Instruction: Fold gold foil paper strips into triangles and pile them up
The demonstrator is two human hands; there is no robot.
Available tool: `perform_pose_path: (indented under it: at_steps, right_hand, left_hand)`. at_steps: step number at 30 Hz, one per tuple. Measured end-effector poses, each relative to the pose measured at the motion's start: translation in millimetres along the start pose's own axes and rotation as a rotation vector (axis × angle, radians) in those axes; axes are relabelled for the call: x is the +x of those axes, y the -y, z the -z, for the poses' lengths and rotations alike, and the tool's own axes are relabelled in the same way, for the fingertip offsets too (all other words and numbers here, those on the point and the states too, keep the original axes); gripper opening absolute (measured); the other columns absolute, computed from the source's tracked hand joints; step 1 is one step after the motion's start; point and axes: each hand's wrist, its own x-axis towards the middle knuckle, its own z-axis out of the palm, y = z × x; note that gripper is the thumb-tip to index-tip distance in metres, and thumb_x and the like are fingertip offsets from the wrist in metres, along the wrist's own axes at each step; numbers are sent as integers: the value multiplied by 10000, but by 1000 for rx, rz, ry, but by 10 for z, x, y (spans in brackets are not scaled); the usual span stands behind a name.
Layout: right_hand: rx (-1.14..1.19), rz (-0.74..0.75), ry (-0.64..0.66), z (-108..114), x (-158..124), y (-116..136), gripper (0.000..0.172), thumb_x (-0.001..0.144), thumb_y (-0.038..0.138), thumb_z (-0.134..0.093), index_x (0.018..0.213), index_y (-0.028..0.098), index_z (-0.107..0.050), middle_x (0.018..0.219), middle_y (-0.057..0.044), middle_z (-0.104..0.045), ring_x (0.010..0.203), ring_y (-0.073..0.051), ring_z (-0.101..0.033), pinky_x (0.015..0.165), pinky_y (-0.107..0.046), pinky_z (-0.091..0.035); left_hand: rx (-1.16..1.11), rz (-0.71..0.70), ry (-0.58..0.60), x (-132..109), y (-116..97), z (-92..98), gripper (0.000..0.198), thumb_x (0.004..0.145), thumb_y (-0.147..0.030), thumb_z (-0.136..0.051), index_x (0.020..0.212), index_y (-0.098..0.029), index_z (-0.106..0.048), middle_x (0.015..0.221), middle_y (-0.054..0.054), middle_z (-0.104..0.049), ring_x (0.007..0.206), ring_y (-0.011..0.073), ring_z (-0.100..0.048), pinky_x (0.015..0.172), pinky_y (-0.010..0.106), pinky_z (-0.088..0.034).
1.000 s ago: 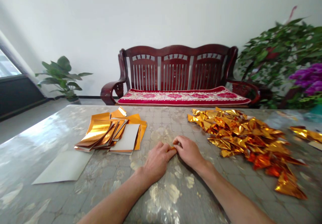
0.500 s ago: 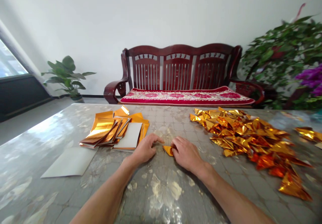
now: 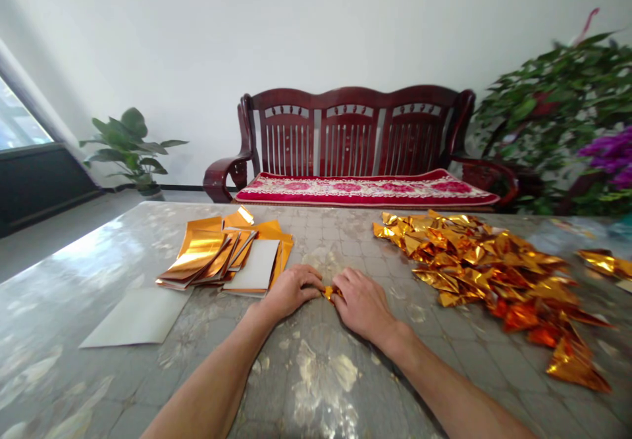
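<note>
My left hand (image 3: pixel 290 290) and my right hand (image 3: pixel 359 302) meet at the middle of the table, fingers curled and pinching a small folded gold foil piece (image 3: pixel 328 291) between them; most of it is hidden by the fingers. Just left of my left hand lies a fanned stack of flat gold foil sheets (image 3: pixel 224 255), some showing white backs. To the right spreads a heap of folded gold foil pieces (image 3: pixel 488 274).
A single white-side-up sheet (image 3: pixel 138 316) lies at the left on the glossy patterned table (image 3: pixel 320 386). More foil pieces (image 3: pixel 605 262) sit at the far right edge. Behind the table stand a wooden bench (image 3: pixel 355 149) with a red cushion and potted plants (image 3: pixel 563 110).
My left hand, which had drawn away to the left, has come back to the foil piece. Both hands now pinch it again, and less of it shows.
</note>
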Motion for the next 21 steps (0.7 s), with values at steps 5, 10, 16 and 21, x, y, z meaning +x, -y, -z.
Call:
perform_pose_path:
  at_steps: [5,10,16,21]
  right_hand:
    - [-12,24,-1,-2,8,-14,81,919,293,-542,897,223,-575,968,-37,-612,910,-200,-549,729,-296,-366]
    - [-14,45,3,-8,15,-21,61,912,270,-558,911,214,-581,958,-41,-617,912,-204,-552,734,-304,-368]
    - [11,98,-8,1,-1,-37,40,915,202,-546,935,205,-581,946,-40,-626,925,-204,-549,743,-303,-373]
    - [-18,200,2,11,-37,-71,142,963,211,-491,961,236,-631,911,-19,-626,890,-188,-537,711,-296,-358]
  left_hand:
    - [51,24,-29,35,-23,-68,114,865,-252,-646,818,-229,-747,906,3,-714,908,156,-630,876,246,-449]
    - [161,84,-17,51,-123,-70,171,898,-273,-582,779,-227,-696,895,3,-689,914,160,-613,857,238,-442]
    - [274,131,-17,80,-206,-98,154,891,-282,-577,772,-215,-649,885,11,-651,901,168,-602,815,240,-430]
    - [311,230,-35,108,-234,-132,126,866,-270,-599,773,-205,-651,846,13,-635,850,167,-599,734,237,-410]
